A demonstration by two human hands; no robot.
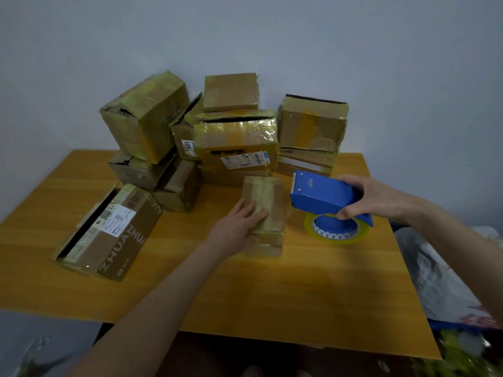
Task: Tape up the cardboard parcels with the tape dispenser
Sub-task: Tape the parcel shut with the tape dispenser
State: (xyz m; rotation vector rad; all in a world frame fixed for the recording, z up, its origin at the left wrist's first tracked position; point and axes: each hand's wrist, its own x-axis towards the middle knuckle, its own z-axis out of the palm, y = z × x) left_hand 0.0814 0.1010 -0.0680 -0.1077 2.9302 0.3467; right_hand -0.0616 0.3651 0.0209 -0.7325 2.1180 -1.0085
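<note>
A small taped cardboard parcel (268,202) lies in the middle of the wooden table (272,295). My left hand (236,227) rests on its left side, fingers laid over the top and thumb below. Just right of the parcel my right hand (373,197) grips the blue tape dispenser (324,195) by its rear end. The dispenser's cutter end points at the parcel. Its roll of clear yellowish tape (337,232) hangs underneath, close to the table.
Several taped parcels are piled at the back against the wall (236,137). A long printed box (109,229) lies at the left with its end flap open. A crumpled silver bag (441,278) lies off the table's right edge.
</note>
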